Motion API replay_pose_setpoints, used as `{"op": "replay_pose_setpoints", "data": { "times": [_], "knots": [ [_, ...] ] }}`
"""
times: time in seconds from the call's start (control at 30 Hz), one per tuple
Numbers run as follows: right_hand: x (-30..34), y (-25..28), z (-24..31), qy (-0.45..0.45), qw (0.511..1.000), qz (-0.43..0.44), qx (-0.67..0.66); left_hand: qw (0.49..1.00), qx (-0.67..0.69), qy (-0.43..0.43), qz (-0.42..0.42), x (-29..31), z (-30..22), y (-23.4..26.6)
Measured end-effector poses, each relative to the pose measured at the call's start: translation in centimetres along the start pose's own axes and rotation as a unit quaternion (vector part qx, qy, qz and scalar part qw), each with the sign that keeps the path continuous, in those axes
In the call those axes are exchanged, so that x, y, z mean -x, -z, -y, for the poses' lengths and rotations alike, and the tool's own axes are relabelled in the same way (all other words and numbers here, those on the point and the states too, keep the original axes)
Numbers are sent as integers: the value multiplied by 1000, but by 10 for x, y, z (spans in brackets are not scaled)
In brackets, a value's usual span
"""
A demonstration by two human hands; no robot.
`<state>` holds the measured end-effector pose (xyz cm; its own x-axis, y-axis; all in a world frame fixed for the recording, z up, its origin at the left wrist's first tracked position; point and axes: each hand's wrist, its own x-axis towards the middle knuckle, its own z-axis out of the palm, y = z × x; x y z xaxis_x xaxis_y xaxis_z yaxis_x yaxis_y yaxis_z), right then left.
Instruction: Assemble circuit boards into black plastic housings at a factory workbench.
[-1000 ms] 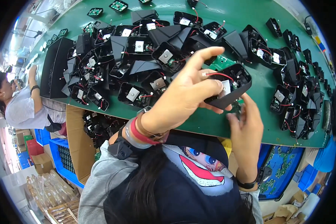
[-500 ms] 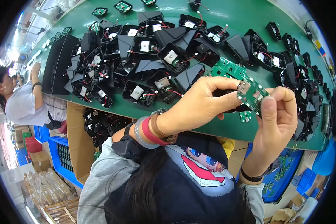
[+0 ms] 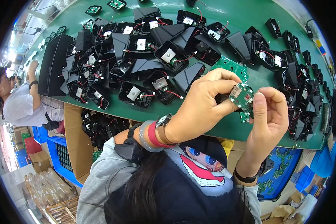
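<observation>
My left hand (image 3: pixel 207 100) pinches a small green circuit board (image 3: pixel 243 98) between thumb and fingers, above the green table. A silver metal connector sits on the board's left part. Against the board's right edge are the curled thumb and forefinger of my right hand (image 3: pixel 268 119); its other fingertips are partly hidden. Just beyond my hands lies a larger green circuit board panel (image 3: pixel 231 66) on the table. Left of my left hand stand black plastic housings (image 3: pixel 133 94) with white or silvery blocks and thin red wires.
Many more housings cover the green table (image 3: pixel 198 128), on both sides. A large black box (image 3: pixel 55 67) stands at the left, near a person in a light shirt (image 3: pixel 20 99). Below the edge are a cardboard box (image 3: pixel 76 143) and a blue tray (image 3: pixel 282 170) of green boards.
Both hands have shifted slightly left with the board, which has turned and tilted. My right thumb has slid from over the board's face to its edge.
</observation>
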<state>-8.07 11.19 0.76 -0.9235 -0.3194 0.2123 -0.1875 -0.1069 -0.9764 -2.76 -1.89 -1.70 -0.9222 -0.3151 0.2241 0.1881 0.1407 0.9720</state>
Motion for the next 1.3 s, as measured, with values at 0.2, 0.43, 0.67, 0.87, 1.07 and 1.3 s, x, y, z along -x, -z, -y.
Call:
{"op": "replay_pose_setpoints", "data": {
  "times": [0.2, 0.43, 0.67, 0.87, 1.07, 1.3],
  "knots": [
    [0, -1, 1, 11, 1000, 2, -1, 989, -124, -77, -27, 1, 1, -2],
    [-1, 3, 3, -51, 996, 2, -67, 961, -230, -143, -65, 2, 1, -1],
    [0, 1, 1, -18, 999, 0, -51, 948, -233, -194, -97, 1, -1, -5],
    [8, 6, 0, -7, 999, -20, -28, 967, -198, -134, -86, 2, -1, -4],
    [9, -2, -1, 24, 998, -20, -55, 960, -214, -158, -87, 2, 0, -11],
    [11, 2, -8, 35, 997, -52, -34, 980, -112, -124, -104, 6, 2, -10]
  ]
}}
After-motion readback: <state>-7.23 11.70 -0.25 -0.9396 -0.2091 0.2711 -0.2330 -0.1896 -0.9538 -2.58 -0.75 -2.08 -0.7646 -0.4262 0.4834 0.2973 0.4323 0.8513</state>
